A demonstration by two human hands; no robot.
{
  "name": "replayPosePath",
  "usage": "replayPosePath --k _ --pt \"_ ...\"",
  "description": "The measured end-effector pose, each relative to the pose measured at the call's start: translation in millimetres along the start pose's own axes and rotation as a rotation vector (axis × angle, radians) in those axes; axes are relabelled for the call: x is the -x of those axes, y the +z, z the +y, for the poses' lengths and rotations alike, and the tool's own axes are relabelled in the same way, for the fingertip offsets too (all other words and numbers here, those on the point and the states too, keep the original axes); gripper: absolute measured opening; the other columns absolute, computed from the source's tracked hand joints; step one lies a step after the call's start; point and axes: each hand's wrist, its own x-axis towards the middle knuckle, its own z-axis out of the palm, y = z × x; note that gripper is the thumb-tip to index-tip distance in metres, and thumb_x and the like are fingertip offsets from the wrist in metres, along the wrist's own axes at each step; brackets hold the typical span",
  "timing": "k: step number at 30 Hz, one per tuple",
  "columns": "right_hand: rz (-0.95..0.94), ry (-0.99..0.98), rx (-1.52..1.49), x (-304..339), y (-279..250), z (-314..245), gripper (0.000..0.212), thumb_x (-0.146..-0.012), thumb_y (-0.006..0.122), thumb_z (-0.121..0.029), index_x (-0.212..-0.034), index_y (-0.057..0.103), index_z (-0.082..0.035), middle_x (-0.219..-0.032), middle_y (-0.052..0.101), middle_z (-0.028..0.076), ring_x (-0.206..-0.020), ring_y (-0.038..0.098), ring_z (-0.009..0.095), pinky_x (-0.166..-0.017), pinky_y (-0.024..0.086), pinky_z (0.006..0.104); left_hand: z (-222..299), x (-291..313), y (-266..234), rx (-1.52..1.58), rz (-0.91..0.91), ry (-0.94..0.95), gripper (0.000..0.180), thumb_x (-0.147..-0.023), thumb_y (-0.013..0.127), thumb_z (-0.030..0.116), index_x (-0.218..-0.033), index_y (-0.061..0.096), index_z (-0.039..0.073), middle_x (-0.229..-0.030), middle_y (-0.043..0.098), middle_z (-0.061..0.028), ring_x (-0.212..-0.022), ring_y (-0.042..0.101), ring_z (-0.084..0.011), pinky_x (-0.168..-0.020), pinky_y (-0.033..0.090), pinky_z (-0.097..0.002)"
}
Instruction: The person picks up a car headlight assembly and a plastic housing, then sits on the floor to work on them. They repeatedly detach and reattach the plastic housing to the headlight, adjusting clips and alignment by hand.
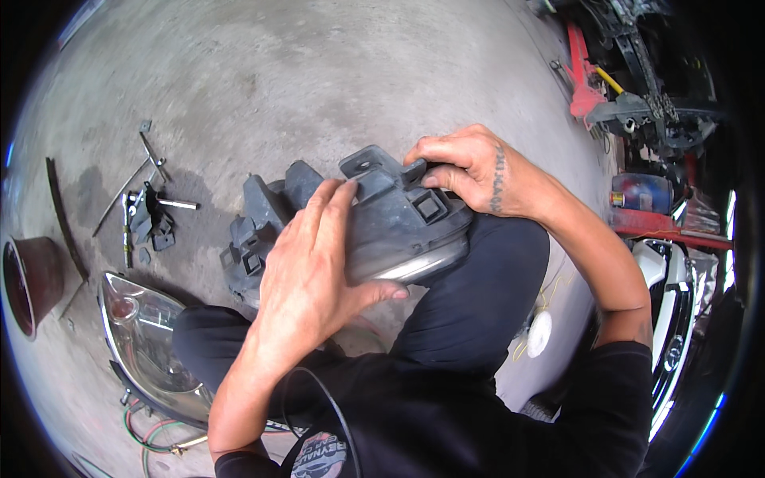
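Observation:
A car headlight (374, 211) rests across my lap, its black plastic housing facing up and a strip of shiny lens showing along its near edge. My left hand (307, 259) grips it with the fingers laid over the housing and the thumb spread along the near edge. At the far right corner, my right hand (474, 171) pinches a mounting tab between thumb and bent fingers. The headlight's underside is hidden. Beside my left knee on the floor lies a second headlight (151, 338), its clear lens upward.
Metal wrenches (131, 183) and a black bracket (151, 219) lie on the concrete at left, near a bucket (36, 283) and a dark strip (65, 215). Red and green hoses (147, 426) run at lower left. A red stand (586, 80) and car parts (669, 295) line the right.

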Motion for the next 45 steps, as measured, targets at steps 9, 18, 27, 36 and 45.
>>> replayPosePath --k 9,18,27,36,45 --pt "0.012 0.061 -0.044 0 3 -2 0.023 -0.09 0.07 -0.003 -0.113 0.07 0.002 -0.076 0.066 0.018 -0.065 0.064 0.03 -0.064 0.049 0.0397 -5 -11 -11 0.513 0.102 -0.213 0.132 -0.057 0.103 0.038 -0.163 0.033 0.001 -0.151 0.058 -0.0236 -0.132 0.064 -0.0366 -0.11 0.053 -0.048" --pt "0.009 0.077 -0.033 1 1 -4 0.022 -0.091 0.069 -0.004 -0.112 0.071 0.002 -0.075 0.065 0.018 -0.064 0.063 0.028 -0.063 0.047 0.039 -7 -22 -15 0.511 -0.083 -0.238 0.114 -0.063 0.102 0.03 -0.155 0.044 -0.007 -0.142 0.065 -0.026 -0.129 0.067 -0.0377 -0.108 0.055 -0.0476" --pt "-0.02 0.116 -0.003 1 -2 -9 0.024 -0.092 0.067 -0.001 -0.116 0.072 -0.001 -0.085 0.075 0.017 -0.072 0.073 0.027 -0.068 0.055 0.0377 -11 -23 -16 0.501 -0.071 -0.189 0.099 -0.068 0.098 0.022 -0.149 0.048 -0.007 -0.131 0.069 -0.0316 -0.124 0.069 -0.042 -0.105 0.056 -0.0481" --pt "-0.045 0.17 0.022 -2 -4 -10 0.024 -0.093 0.067 -0.004 -0.117 0.073 -0.002 -0.084 0.075 0.016 -0.072 0.072 0.025 -0.07 0.055 0.037 -16 -22 -8 0.502 0.002 -0.11 0.115 -0.066 0.1 0.022 -0.16 0.038 0.002 -0.148 0.059 -0.0268 -0.13 0.065 -0.0401 -0.108 0.055 -0.0501" --pt "-0.058 0.205 0.005 -5 -4 -20 0.026 -0.094 0.067 -0.005 -0.119 0.073 -0.001 -0.09 0.076 0.017 -0.079 0.074 0.025 -0.075 0.056 0.0368 -21 -19 -15 0.566 -0.061 -0.099 0.111 -0.069 0.098 0.026 -0.159 0.04 0.0 -0.146 0.061 -0.0254 -0.125 0.068 -0.0392 -0.108 0.055 -0.0494"
